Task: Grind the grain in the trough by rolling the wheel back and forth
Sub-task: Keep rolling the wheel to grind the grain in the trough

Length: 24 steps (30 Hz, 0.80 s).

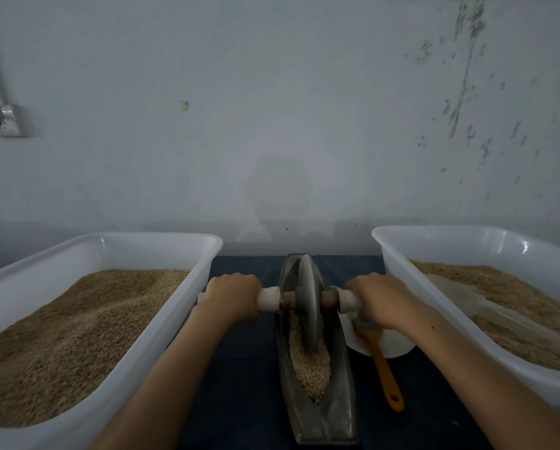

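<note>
Here, the left hand (231, 295) and right hand (381, 300) each grip an end of the axle, the wheel (307, 306) standing upright in the trough (337, 401) over the grain (309, 365) between two tubs.

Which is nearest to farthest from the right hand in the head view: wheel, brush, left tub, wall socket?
From the right hand:
1. Brush, directly beneath the hand, its head partly hidden by the hand.
2. Wheel, just left of it, on the shared axle.
3. Left tub, past the left hand.
4. Wall socket, far upper left.
</note>
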Available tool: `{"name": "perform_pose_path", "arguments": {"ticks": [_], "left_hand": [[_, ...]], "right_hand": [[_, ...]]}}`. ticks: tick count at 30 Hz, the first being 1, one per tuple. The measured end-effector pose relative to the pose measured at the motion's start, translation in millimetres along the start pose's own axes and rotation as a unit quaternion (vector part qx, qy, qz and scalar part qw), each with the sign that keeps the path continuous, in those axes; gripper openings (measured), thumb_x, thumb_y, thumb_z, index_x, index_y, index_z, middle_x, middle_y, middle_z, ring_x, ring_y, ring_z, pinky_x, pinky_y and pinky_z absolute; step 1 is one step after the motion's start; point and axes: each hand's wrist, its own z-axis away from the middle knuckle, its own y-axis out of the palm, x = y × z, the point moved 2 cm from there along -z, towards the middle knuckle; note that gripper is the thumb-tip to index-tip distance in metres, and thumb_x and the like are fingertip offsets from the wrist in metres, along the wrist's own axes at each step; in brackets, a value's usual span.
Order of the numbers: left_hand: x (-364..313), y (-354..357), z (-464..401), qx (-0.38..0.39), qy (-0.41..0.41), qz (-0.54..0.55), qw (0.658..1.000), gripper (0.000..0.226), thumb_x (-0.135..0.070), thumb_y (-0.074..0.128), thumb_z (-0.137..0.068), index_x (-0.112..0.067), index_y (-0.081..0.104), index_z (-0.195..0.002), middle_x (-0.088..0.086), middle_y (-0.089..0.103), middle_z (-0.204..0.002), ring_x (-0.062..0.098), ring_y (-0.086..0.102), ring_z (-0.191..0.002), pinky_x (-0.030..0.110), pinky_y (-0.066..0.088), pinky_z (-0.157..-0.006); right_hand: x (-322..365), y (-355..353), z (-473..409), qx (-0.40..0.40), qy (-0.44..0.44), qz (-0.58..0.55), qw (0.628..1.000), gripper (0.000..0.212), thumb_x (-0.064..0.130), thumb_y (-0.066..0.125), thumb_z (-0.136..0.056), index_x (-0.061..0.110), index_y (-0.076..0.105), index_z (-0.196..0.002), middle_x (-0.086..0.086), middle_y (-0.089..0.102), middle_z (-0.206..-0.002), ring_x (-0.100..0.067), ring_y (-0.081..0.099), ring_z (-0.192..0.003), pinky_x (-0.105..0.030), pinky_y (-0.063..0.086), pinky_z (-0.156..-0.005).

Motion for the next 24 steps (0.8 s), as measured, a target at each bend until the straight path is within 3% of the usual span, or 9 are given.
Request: {"name": "perform_pose_path", "arguments": {"ticks": [3,7,12,18,21,24], "left_hand": [[0.5,-3.6,0.9,0.107,0.009,0.022,0.994,0.048,-0.030,0.074,-0.077,-0.016,0.057,-0.120,0.004,0.065,-0.110,0.019,0.061,-0.095,0.034,0.047,-0.085],[3.3,-1.9,1.0,0.149,0.021,0.042,0.988,0.040,-0.027,0.074,-0.076,-0.017,0.062,-0.113,0.003,0.069,-0.100,0.016,0.064,-0.082,0.028,0.046,-0.073],[7.0,5.4,-5.2,0.058,0.010,0.053,0.997,0.043,-0.028,0.073,-0.077,-0.020,0.058,-0.117,0.003,0.064,-0.109,0.019,0.060,-0.098,0.033,0.045,-0.082],[5.3,14.0,-8.6,-0.076,-0.022,0.069,0.994,0.022,-0.021,0.063,-0.083,-0.024,0.052,-0.102,0.001,0.062,-0.102,0.020,0.060,-0.090,0.035,0.050,-0.078],[4.5,14.0,-6.4,-0.101,-0.016,0.066,0.993,0.019,-0.021,0.061,-0.084,-0.024,0.051,-0.100,0.000,0.062,-0.101,0.019,0.060,-0.090,0.031,0.047,-0.074],[4.7,11.1,-4.8,-0.076,-0.002,0.039,0.996,0.026,-0.022,0.063,-0.083,-0.022,0.055,-0.108,0.001,0.063,-0.106,0.019,0.061,-0.094,0.031,0.047,-0.078]], "right_hand": [[-2.8,-4.4,3.6,0.091,-0.007,-0.004,0.996,0.028,0.014,0.065,-0.084,0.017,0.062,-0.112,-0.002,0.064,-0.103,-0.017,0.061,-0.090,-0.027,0.048,-0.073],[-0.3,-3.0,4.5,0.138,0.011,-0.006,0.990,0.033,0.013,0.066,-0.084,0.015,0.061,-0.117,-0.007,0.066,-0.111,-0.020,0.064,-0.099,-0.030,0.051,-0.082],[4.9,-2.8,1.7,0.037,0.024,0.016,0.999,0.028,0.017,0.063,-0.086,0.018,0.060,-0.115,-0.003,0.064,-0.107,-0.019,0.062,-0.096,-0.029,0.046,-0.079],[11.3,6.0,2.1,-0.155,0.030,0.037,0.987,0.024,0.016,0.062,-0.087,0.022,0.051,-0.107,0.001,0.061,-0.110,-0.021,0.056,-0.103,-0.030,0.032,-0.079],[11.0,7.7,2.6,-0.170,0.028,0.042,0.984,0.023,0.017,0.062,-0.087,0.022,0.051,-0.106,0.001,0.061,-0.109,-0.021,0.055,-0.102,-0.031,0.033,-0.080],[7.4,8.0,2.2,-0.136,0.030,0.028,0.990,0.022,0.018,0.063,-0.087,0.023,0.054,-0.107,0.001,0.062,-0.108,-0.021,0.058,-0.101,-0.029,0.032,-0.077]]}}
